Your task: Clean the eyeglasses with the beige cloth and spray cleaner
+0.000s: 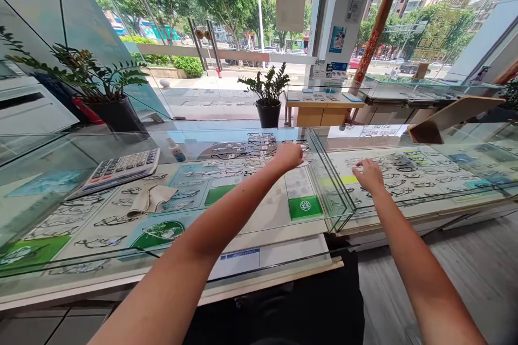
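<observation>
Two bare hands reach over the glass counters: the left hand (290,155), near the far right corner of the left counter (263,215), is curled, and I cannot tell whether it grips anything; the right hand (369,175), near the left end of the right counter (342,157), has loosely spread fingers with nothing visible in them. Eyeglasses (261,141) crowd the left counter's far edge beside the left hand. Much of the eyewear appears already set out in rows, the far-edge cluster less evenly; what remains cannot be judged. The frames are thin and curved, the panes clear and straight-edged. A beige cloth (150,199) lies in soft folds towards the left end, near a flat, many-keyed calculator (123,167); a smooth green card (305,207) sits by the right edge.
</observation>
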Demonstrator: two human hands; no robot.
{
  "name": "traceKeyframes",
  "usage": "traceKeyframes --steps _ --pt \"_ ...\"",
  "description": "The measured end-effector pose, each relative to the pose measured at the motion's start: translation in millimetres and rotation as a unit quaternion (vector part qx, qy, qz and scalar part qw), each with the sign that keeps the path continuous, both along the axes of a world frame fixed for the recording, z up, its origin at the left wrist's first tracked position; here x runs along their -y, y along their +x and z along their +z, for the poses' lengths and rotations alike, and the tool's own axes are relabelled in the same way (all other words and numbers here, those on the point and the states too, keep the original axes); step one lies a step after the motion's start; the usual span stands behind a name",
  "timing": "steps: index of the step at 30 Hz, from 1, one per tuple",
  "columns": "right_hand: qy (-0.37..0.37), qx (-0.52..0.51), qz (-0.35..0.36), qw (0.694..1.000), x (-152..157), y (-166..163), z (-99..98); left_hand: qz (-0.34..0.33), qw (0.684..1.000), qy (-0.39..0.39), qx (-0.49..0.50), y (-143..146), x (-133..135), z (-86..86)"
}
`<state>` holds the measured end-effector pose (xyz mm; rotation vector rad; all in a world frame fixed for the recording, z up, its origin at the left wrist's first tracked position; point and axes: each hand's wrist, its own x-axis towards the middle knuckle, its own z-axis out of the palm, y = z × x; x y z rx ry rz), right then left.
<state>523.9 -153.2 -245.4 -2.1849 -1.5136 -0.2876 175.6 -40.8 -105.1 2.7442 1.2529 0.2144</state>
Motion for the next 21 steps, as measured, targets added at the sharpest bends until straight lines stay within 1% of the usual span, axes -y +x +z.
traceKeyframes --steps 2,4,7,9,12,14,16,18,21 --pt "0.004 0.001 -0.002 1.0 0 -1 -1.2 0.0 1.0 -0.003 -0.017 8 -10 -14.5" --pt "0.006 0.001 -0.005 1.0 0 -1 -1.4 0.0 1.0 -0.004 -0.028 13 -16 -23.9" --pt "0.005 -0.001 -0.008 1.0 0 -1 -1.0 -0.007 1.0 -0.003 -0.029 14 -15 -26.3" --pt "0.003 -0.004 -0.009 1.0 1 0 -0.9 -0.021 1.0 0.0 -0.018 8 -3 -22.1" --pt "-0.001 -0.01 -0.011 1.0 2 0 -0.4 -0.075 0.997 0.013 0.031 -10 33 -16.1" --pt "-0.002 -0.014 -0.012 1.0 2 0 0.4 -0.141 0.985 0.037 0.092 -24 66 -17.7" --pt "-0.004 -0.017 -0.015 1.0 3 -1 1.4 -0.207 0.97 0.066 0.105 -36 100 -25.6" --pt "-0.006 -0.017 -0.017 1.0 3 -2 2.4 -0.257 0.957 0.092 0.095 -43 130 -37.9" --pt "-0.004 -0.017 -0.015 1.0 4 -2 3.3 -0.302 0.944 0.096 0.097 -48 159 -56.4"
